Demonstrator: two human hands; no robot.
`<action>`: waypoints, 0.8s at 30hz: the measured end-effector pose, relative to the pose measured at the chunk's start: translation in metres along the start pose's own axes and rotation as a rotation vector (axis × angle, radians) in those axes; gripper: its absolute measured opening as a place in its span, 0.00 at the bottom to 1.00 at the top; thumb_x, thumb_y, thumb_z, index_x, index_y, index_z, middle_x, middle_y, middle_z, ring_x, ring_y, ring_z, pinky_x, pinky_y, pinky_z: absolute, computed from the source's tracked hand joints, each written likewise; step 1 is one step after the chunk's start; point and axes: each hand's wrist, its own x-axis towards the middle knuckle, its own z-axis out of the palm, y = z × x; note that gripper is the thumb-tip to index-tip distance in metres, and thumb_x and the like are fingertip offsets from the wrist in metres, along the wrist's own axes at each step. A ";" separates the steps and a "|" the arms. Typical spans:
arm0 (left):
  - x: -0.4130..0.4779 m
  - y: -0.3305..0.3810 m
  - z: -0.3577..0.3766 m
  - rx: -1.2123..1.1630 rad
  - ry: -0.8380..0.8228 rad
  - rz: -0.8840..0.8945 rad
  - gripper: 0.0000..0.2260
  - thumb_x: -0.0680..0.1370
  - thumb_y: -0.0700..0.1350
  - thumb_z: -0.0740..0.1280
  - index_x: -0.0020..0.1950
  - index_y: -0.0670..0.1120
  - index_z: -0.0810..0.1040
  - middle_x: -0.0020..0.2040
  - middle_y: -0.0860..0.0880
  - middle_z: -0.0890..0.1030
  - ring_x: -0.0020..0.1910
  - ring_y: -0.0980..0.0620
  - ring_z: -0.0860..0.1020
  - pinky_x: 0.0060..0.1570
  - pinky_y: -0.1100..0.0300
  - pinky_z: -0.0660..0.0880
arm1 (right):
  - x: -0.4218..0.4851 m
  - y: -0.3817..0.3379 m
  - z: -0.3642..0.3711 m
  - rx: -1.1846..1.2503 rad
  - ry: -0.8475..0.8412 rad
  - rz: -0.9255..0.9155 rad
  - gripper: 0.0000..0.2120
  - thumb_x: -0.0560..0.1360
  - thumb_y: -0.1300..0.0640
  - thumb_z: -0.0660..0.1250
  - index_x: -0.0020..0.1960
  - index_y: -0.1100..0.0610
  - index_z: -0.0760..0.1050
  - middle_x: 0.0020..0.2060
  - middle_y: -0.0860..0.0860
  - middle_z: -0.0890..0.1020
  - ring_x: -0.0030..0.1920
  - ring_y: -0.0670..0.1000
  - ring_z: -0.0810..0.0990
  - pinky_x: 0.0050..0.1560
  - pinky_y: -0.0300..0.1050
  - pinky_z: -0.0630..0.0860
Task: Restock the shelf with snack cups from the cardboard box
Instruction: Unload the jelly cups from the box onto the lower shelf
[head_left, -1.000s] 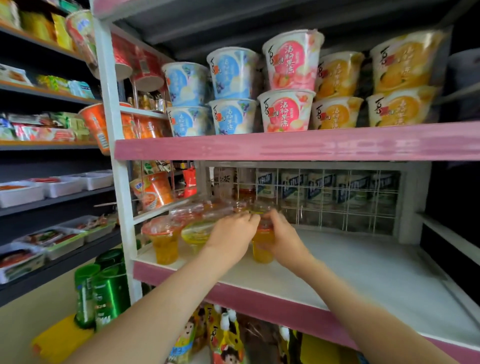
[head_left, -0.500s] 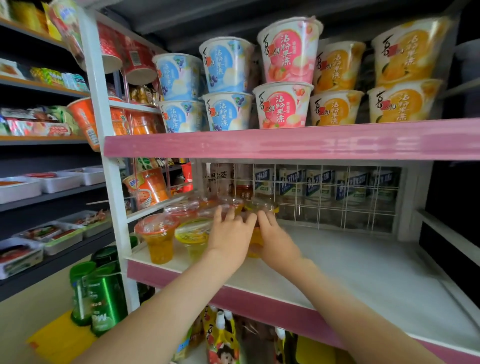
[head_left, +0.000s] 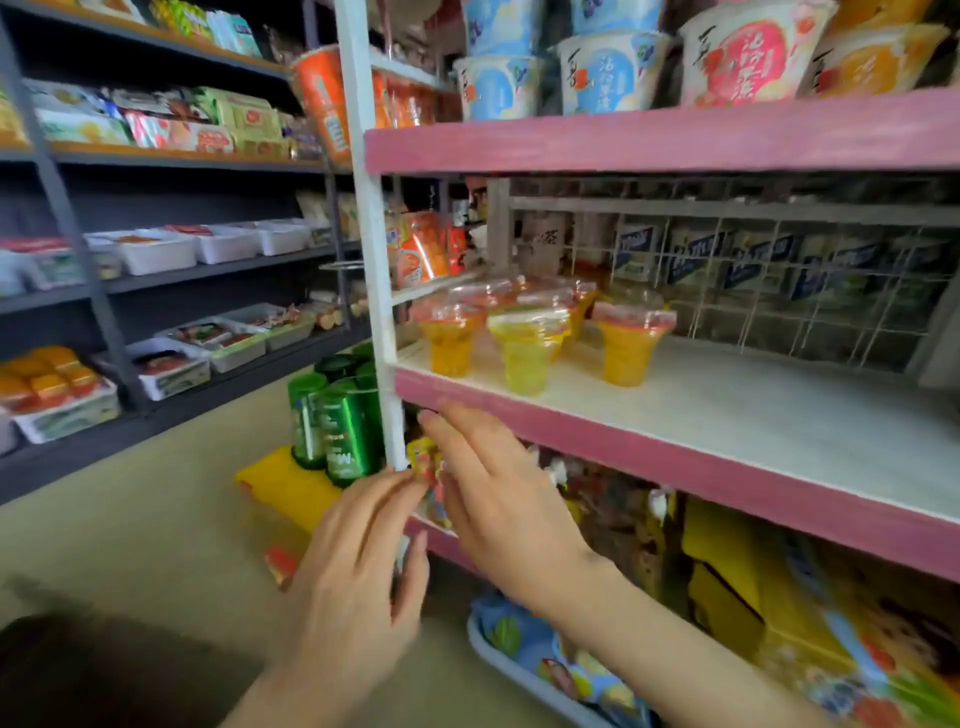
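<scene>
**Dark metal shelving** (head_left: 156, 291) is recorded at 9 o'clock of the view. It is loaded with white plastic trays (head_left: 156, 252) of sealed goods, and their labels are too blurred to be read.

**Green cans** (head_left: 337, 421), glossy and cylindrical, are stood on the floor at 7 o'clock of the snack cups. White lettering is carried, of which only a "W" can be made out.

**The left hand** (head_left: 358, 582) is seen at 6 o'clock of the view. Its fingers (head_left: 374, 501) are extended and loosely parted, and nothing is held.

**The right hand** (head_left: 498, 499) is placed at 1 o'clock of the left. Its fingers (head_left: 457, 441) are straight and spread, and nothing is gripped. The tips are found just below the pink front edge of the shelf (head_left: 727, 415).

**The snack cups** (head_left: 527, 348) are located at the left end of that white-topped shelf, at 12 o'clock of the hands. They are clear flared plastic cups with sealed film lids and translucent orange or yellow contents. The lid print cannot be read.

**A white wire grid** (head_left: 779, 291) is noted at 3 o'clock of the cups. Blue-labelled cartons are stacked behind it, and their text is illegible.

**Tapered tubs** (head_left: 608, 73) in blue, pink and orange are ranged on the shelf above. Chinese characters are printed on them but are too blurred to be transcribed.
</scene>
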 end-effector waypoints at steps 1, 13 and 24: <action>-0.025 -0.016 -0.012 0.028 0.013 -0.049 0.15 0.76 0.44 0.60 0.60 0.40 0.73 0.57 0.42 0.76 0.57 0.46 0.73 0.65 0.62 0.62 | -0.002 -0.020 0.022 0.050 -0.041 -0.048 0.27 0.67 0.67 0.66 0.66 0.64 0.69 0.63 0.60 0.74 0.64 0.57 0.71 0.65 0.50 0.69; -0.240 -0.155 -0.110 0.280 -0.477 -0.731 0.19 0.73 0.38 0.68 0.63 0.39 0.73 0.56 0.43 0.77 0.55 0.47 0.76 0.57 0.54 0.74 | -0.035 -0.211 0.238 0.244 -0.547 -0.233 0.30 0.70 0.70 0.56 0.72 0.64 0.63 0.66 0.62 0.72 0.67 0.59 0.71 0.67 0.47 0.66; -0.314 -0.167 -0.103 0.342 -0.875 -0.784 0.30 0.76 0.51 0.61 0.76 0.46 0.56 0.75 0.43 0.59 0.74 0.45 0.57 0.73 0.48 0.53 | -0.140 -0.208 0.257 0.155 -0.973 -0.083 0.43 0.77 0.55 0.63 0.74 0.51 0.30 0.77 0.54 0.43 0.77 0.54 0.43 0.70 0.42 0.38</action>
